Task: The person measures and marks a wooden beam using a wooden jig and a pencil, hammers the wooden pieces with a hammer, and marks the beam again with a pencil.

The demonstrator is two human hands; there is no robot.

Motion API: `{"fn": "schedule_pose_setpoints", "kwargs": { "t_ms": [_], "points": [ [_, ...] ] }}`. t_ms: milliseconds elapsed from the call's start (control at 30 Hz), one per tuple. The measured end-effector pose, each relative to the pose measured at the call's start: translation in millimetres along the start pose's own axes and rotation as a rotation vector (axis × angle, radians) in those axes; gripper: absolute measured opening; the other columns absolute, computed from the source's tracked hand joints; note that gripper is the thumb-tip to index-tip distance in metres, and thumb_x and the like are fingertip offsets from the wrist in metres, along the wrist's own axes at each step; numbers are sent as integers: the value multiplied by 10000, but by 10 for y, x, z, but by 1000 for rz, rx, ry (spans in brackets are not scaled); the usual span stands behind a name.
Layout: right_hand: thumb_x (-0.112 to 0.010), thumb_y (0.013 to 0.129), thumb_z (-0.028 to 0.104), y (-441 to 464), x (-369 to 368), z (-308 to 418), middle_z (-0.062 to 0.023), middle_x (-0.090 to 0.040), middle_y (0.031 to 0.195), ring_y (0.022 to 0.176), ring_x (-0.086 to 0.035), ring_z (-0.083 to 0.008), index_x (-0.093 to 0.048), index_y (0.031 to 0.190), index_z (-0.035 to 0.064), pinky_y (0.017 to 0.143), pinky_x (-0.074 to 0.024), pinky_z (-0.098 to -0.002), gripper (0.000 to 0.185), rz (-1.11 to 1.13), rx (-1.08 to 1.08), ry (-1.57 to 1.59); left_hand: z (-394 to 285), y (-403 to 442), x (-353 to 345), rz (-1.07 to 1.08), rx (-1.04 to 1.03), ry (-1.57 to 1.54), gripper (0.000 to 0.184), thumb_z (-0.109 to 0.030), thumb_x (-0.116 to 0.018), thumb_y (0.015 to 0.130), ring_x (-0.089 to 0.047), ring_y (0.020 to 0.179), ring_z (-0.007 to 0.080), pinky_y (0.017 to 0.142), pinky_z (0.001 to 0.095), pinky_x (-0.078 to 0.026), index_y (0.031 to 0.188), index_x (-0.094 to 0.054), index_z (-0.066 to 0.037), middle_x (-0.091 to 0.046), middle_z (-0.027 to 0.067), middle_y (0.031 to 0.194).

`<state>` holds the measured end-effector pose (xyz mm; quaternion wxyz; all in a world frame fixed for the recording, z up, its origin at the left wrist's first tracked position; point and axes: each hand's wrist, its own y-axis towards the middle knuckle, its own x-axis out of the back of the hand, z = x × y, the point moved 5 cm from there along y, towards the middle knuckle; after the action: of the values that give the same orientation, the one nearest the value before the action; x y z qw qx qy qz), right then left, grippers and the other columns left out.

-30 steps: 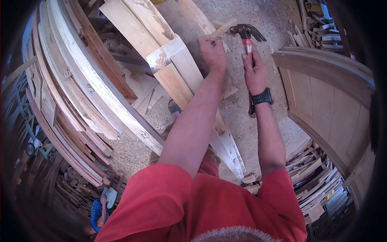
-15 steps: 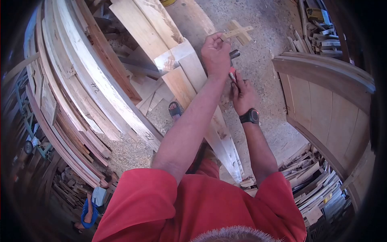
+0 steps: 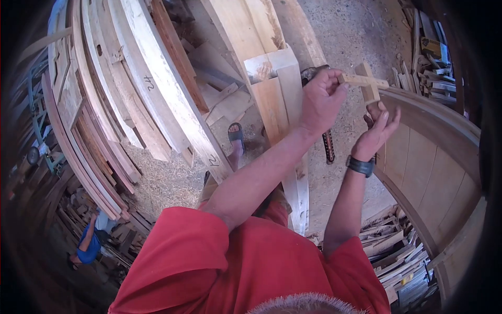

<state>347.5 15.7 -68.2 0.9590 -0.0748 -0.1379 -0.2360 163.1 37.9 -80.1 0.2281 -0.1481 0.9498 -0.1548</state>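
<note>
A small cross-shaped wooden piece (image 3: 369, 82) is pinched at its left end by my left hand (image 3: 323, 99). Just below its lower arm is my right hand (image 3: 377, 132), fingers apart and palm turned up, with a dark watch on the wrist; whether a fingertip touches the wood cannot be told. The hammer (image 3: 328, 146) lies beside the long pale boards (image 3: 277, 104), its black and orange handle showing and its head partly behind my left hand.
Long curved planks (image 3: 157, 78) with written numbers stand at the left. A panelled wooden piece (image 3: 429, 152) is at the right. Wood scraps (image 3: 392, 235) are stacked below it. A person in blue (image 3: 90, 245) is at the lower left.
My right hand has let go of the hammer, which now lies lower, and has risen to the cross-shaped piece. My left hand has moved right with that piece, and the view has shifted.
</note>
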Motion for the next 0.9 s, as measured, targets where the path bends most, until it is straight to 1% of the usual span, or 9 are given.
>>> {"fn": "schedule_pose_setpoints", "kwargs": {
  "t_ms": [67, 133, 167, 233, 333, 433, 600, 833, 900],
  "points": [
    [-505, 1142, 355, 41, -49, 271, -169, -638, 1375, 1101, -703, -255, -377, 1634, 41, 930, -569, -379, 596, 43, -21, 6, -2, -86, -16, 74, -35, 27, 270, 4, -666, 1016, -705, 956, 102, 803, 246, -585, 1265, -587, 71, -753, 123, 1119],
    [-493, 1143, 400, 37, -189, 360, -172, -624, 1401, 1072, -713, -227, -315, 1677, 66, 884, -587, -353, 655, 308, -144, 82, -37, -201, 10, 105, -23, 15, 259, 8, -660, 1019, -697, 956, 96, 795, 245, -580, 1260, -587, 66, -752, 119, 1129],
    [-493, 1143, 400, 46, -195, 399, -172, -624, 1401, 1072, -713, -227, -315, 1677, 66, 884, -587, -353, 655, 311, -145, 81, -46, -257, 29, 139, -5, 5, 247, 12, -654, 1021, -690, 955, 90, 786, 245, -575, 1254, -587, 60, -751, 115, 1140],
    [-554, 1127, 350, 49, -283, 381, -133, -645, 1350, 1013, -713, -180, -372, 1650, 72, 850, -591, -317, 620, 439, -271, 95, -65, -314, 125, 126, 5, -38, 250, 20, -646, 1022, -699, 972, 96, 809, 245, -580, 1262, -588, 59, -751, 115, 1156],
    [-613, 1101, 253, 81, -386, 325, -96, -665, 1288, 980, -698, -138, -452, 1591, 66, 839, -589, -296, 548, 567, -226, 171, -134, -383, 283, 93, 11, -51, 270, 29, -634, 1026, -717, 1015, 114, 864, 248, -589, 1291, -592, 56, -748, 119, 1190],
    [-646, 1076, 167, 18, -540, 497, -70, -673, 1233, 955, -685, -120, -518, 1523, 65, 833, -589, -294, 476, 561, -201, 161, -291, -440, 443, 37, 37, -46, 311, 21, -636, 1033, -732, 1068, 140, 922, 261, -595, 1339, -593, 52, -744, 127, 1220],
    [-641, 1075, 158, -23, -777, 650, -76, -668, 1236, 996, -683, -130, -519, 1512, 67, 858, -588, -306, 462, 565, -102, 153, -550, -463, 691, -60, 61, -92, 356, -20, -654, 1047, -741, 1106, 172, 945, 280, -606, 1393, -598, 40, -738, 123, 1248],
    [-638, 1072, 195, -222, -993, 828, -68, -643, 1316, 1061, -656, -132, -494, 1546, 107, 908, -566, -316, 503, 591, -68, 191, -744, -440, 861, -77, 261, -158, 364, -112, -645, 1078, -749, 1077, 179, 934, 300, -621, 1420, -614, 10, -729, 91, 1229],
    [-644, 1060, 129, -265, -1029, 873, -75, -633, 1218, 947, -644, -108, -470, 1556, 70, 805, -576, -282, 529, 559, -43, 252, -753, -448, 895, -81, 239, -175, 369, -124, -650, 1079, -749, 1068, 175, 933, 302, -622, 1422, -618, 6, -728, 86, 1224]
  ]
}}
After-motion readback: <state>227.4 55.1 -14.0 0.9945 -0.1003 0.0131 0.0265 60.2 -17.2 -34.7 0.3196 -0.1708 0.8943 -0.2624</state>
